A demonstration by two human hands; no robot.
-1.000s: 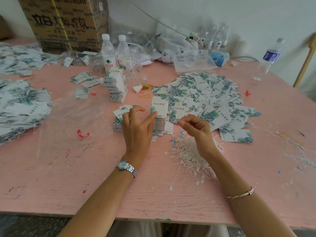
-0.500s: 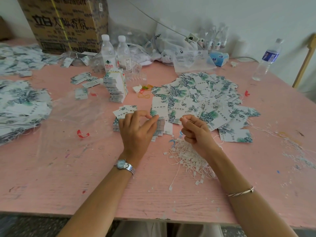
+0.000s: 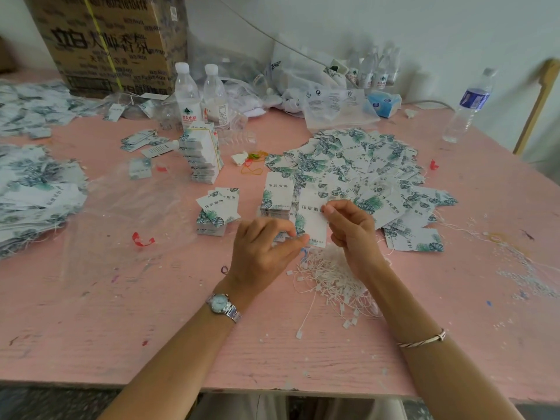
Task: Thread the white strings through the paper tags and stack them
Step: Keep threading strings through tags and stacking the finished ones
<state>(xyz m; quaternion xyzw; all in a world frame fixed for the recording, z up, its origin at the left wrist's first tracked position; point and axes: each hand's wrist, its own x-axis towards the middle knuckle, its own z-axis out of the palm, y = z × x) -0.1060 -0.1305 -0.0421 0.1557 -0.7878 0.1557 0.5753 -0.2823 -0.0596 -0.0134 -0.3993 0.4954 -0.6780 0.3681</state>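
1. White wall (image 3: 394,25) backs a pink table (image 3: 121,313), its surface scuffed and flecked.
2. Cardboard box (image 3: 112,43) stands at the far left against the wall.
3. Loose tags (image 3: 363,165) spread right of centre; a stack (image 3: 275,198) adjoins them.
4. White strings (image 3: 333,280) heaped beneath the right wrist.
5. Right hand (image 3: 351,228) pinches one tag (image 3: 313,219) at its top; left hand (image 3: 260,253) pinches its lower corner.

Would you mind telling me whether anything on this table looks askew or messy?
Yes. The tall stack of tags in front of the water bottles leans rather than standing straight, a torn red scrap lies on the pink table, and the white strings sit in a tangled heap.
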